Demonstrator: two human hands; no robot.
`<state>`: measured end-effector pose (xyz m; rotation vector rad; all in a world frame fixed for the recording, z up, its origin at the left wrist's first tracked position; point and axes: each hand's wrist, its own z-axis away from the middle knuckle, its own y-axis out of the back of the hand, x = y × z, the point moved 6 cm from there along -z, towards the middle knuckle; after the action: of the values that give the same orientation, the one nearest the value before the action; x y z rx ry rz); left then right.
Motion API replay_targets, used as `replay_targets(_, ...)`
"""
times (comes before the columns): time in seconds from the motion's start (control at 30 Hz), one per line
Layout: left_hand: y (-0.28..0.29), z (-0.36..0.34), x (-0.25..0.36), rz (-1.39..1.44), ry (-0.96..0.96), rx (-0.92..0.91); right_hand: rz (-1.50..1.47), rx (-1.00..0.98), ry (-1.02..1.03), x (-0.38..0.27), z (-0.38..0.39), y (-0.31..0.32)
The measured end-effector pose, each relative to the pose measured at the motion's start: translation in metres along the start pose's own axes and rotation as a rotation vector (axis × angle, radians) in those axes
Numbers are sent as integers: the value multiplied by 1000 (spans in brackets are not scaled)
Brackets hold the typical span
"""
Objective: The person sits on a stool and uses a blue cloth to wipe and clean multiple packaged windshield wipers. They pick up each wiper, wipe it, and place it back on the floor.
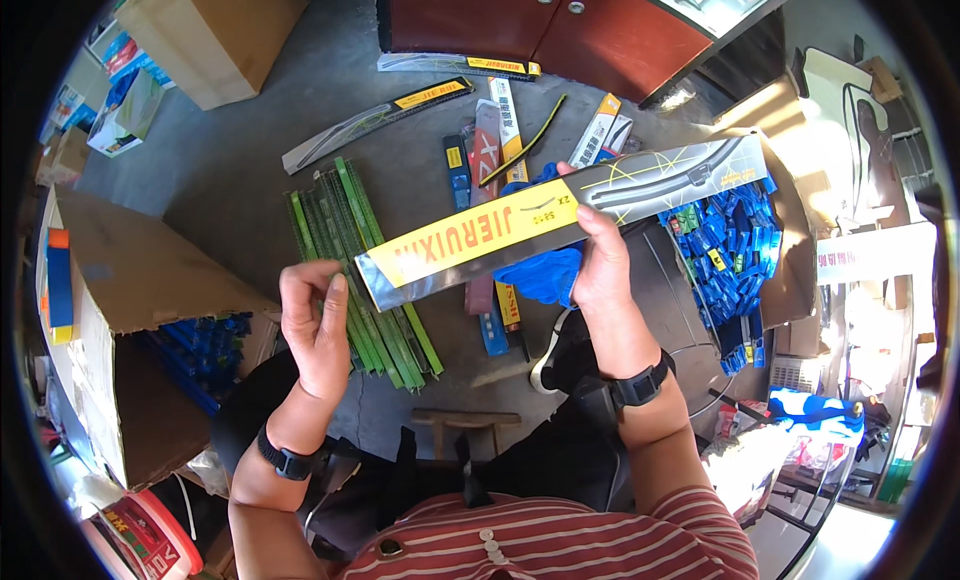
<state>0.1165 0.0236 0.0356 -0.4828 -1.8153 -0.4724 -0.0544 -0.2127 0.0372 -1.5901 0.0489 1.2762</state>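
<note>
**Long, flat grey-and-yellow cardboard box (500,228) clamped in the bare right hand (600,270), bare left hand (318,325) beside its end**

Clock directions run from the middle of the view. The box is raised above the grey concrete floor (235,145), slanting from 9 o'clock to 2 o'clock. The right hand grips it near mid-length: the thumb presses the printed face, and a fingertip shows past the upper edge.

The left hand, at 8 o'clock, is off the box, just beside its lower corner. Its fingers are curled, with the thumb close to the forefinger; whether the tips meet, I cannot tell.

The box's 9 o'clock end crosses in front of a bundle of long, narrow green strips (400,345). Its 2 o'clock end overlaps, in view, the brown cardboard carton (797,245) heaped with small blue packets (735,250), so side room there looks tight. An open brown cardboard carton (150,270) stands at 9 o'clock, its edge near the left hand.

Bare floor opens at 10 o'clock, between the green strips and a tall, tan cardboard carton (215,40). At 12 to 1 o'clock, a dark red cabinet (460,20) bounds the floor.
</note>
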Motion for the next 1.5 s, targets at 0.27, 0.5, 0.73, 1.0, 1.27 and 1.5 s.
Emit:
replay_targets(0.27,-21,14,-48,532,657,-170,58,-84,73,3,11,-11)
replay_targets(0.5,-30,9,-53,781,795,-232,97,-102,57,-4,20,-8)
replay_targets(0.73,-37,5,-43,739,719,-340,25,-66,74,-7,19,8)
replay_targets(1.0,-32,3,-44,805,720,-326,-67,-79,12,1,20,5)
replay_targets(1.27,-35,3,-43,923,646,-318,190,-86,104,-7,21,7)
replay_targets(1.5,-32,13,-81,780,762,-110,244,-304,90,-11,27,-10)
